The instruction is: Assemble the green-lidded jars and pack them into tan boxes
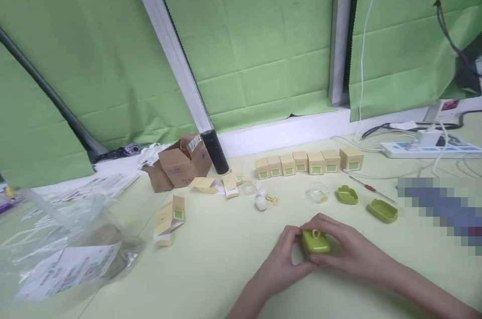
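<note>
Green case between both hands

Through the head camera I have the left hand and right hand grasping it from either side, over the table; whether it touches I cannot tell. Two green trays lie beyond, rightward.

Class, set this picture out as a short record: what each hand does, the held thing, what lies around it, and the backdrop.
Held thing: green case with a yellowish loop on top
Left hand: touching the case's left side
Right hand: touching the case's right side
Beyond the right hand: two open green shells, a clear container
Back row: seven small boxes
Far left: clear plastic bag
Backdrop: green cloth
</note>
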Tool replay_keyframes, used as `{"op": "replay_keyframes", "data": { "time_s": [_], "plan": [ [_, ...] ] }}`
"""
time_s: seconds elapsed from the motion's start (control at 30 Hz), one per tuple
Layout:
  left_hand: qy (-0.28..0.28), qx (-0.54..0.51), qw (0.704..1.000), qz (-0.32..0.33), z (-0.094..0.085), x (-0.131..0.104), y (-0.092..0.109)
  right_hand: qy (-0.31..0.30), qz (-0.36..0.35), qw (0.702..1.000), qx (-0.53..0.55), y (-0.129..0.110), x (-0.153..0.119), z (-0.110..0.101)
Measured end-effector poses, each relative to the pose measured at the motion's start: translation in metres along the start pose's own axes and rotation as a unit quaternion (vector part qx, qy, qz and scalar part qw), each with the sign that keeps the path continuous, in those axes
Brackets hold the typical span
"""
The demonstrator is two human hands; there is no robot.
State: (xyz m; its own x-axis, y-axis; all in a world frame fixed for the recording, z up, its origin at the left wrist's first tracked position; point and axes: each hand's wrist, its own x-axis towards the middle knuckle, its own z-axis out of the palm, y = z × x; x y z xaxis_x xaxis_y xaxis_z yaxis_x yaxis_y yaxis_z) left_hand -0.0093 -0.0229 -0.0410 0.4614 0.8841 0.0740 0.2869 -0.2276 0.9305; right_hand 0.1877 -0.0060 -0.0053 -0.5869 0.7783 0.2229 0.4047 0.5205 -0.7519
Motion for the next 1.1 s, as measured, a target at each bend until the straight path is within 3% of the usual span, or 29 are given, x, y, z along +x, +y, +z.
{"op": "replay_keyframes", "data": {
  "time_s": [0.17,0.27,0.33,0.4,0.43,0.5,0.6,0.7,0.9,1.1],
  "plan": [
    [0.016,-0.065,0.997,-0.029,0.004,-0.002,-0.009,-0.026,-0.003,0.998,-0.053,0.004,0.0,0.0],
    [-0.017,-0.04,0.999,-0.025,0.001,-0.007,-0.004,-0.031,-0.011,0.993,-0.114,0.009,0.0,0.003],
    [-0.029,-0.001,1.0,-0.006,-0.01,-0.004,0.003,-0.037,-0.01,0.99,-0.135,0.011,-0.001,0.006],
    [0.035,0.074,0.997,-0.004,-0.033,0.007,0.011,-0.045,-0.004,0.989,-0.142,0.011,-0.001,0.007],
    [0.095,0.12,0.988,-0.015,-0.049,0.016,0.013,-0.049,-0.002,0.988,-0.144,0.01,-0.001,0.008],
    [0.223,0.232,0.942,-0.096,-0.089,0.04,0.015,-0.053,0.002,0.987,-0.15,0.007,0.0,0.008],
    [0.307,0.297,0.887,-0.175,-0.147,0.075,0.007,-0.047,0.005,0.985,-0.166,0.003,0.001,0.01],
    [0.346,0.334,0.84,-0.251,-0.18,0.095,-0.009,-0.037,0.003,0.981,-0.189,0.001,0.002,0.012],
    [0.374,0.347,0.813,-0.282,-0.183,0.102,-0.029,-0.056,0.017,0.977,-0.204,0.002,0.004,0.014],
    [0.411,0.299,0.845,-0.168,-0.186,0.086,-0.023,-0.023,-0.013,0.985,-0.169,0.01,0.0,0.018]
  ]
}}
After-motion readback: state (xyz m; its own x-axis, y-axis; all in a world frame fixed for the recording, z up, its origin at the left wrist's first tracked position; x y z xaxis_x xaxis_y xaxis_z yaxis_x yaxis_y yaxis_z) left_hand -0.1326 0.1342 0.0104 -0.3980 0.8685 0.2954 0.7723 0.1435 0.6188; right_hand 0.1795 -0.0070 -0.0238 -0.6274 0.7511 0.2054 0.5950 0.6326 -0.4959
